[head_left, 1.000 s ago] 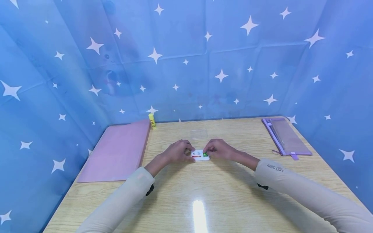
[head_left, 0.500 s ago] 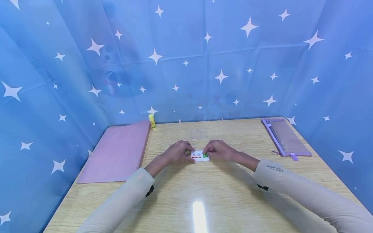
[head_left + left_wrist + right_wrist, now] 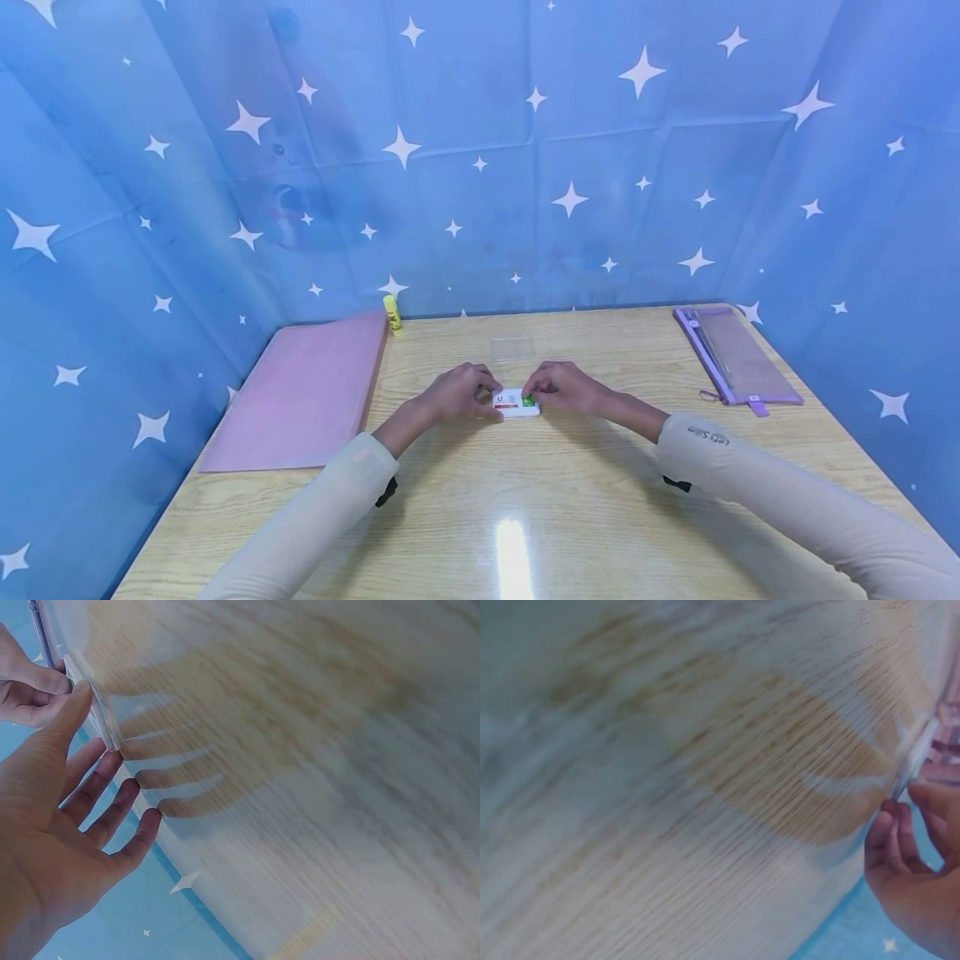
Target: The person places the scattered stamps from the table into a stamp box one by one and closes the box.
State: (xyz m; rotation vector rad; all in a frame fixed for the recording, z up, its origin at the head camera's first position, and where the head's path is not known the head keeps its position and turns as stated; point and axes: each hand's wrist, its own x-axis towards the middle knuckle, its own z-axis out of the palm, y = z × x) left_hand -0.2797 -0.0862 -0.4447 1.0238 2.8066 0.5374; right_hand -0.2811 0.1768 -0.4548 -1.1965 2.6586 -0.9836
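Note:
On the table, a small flat white box [image 3: 506,402] with printed lettering, a red strip and a green patch [image 3: 528,402] lies between both hands. My left hand [image 3: 457,390] grips its left end, thumb along the near edge and fingers at the far edge. In the left wrist view, the box [image 3: 105,724] shows edge-on with a see-through rim, and the left hand's [image 3: 75,817] other fingertips touch the tabletop. My right hand [image 3: 566,386] pinches the right end by the green patch, its fingertips partly covering it. The right hand [image 3: 919,862] has curled fingers in the right wrist view.
A clear plastic rectangle [image 3: 512,348] lies just behind the box. A pink folder [image 3: 300,392] covers the table's left side, with a yellow glue stick [image 3: 392,312] upright at its far corner. A purple zip pouch [image 3: 750,354] lies at the right. Blue star-patterned cloth [image 3: 480,125] hangs behind.
The view has tipped up very slightly, so everything sits a little lower. Both hands keep their places on the box.

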